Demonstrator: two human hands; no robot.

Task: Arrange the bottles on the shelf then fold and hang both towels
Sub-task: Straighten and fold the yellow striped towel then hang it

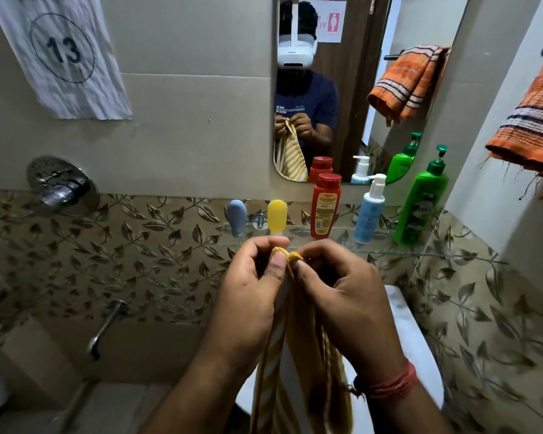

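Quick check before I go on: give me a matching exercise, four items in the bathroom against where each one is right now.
Items:
1. Red plastic bottle
2. Green pump bottle
3. Orange striped towel
4. Yellow and white striped towel

Places:
A. Pinched at its top edge by both hands
B. Hanging on the right wall
C. Rightmost on the glass shelf
D. On the shelf, left of the white and blue pump bottle

Pairs: 1-D, 2-C, 3-B, 4-A

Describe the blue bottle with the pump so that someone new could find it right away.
Find the mirror; a glass shelf runs below it. The blue bottle stands there between a red bottle and a taller green bottle, the only one with a white pump.
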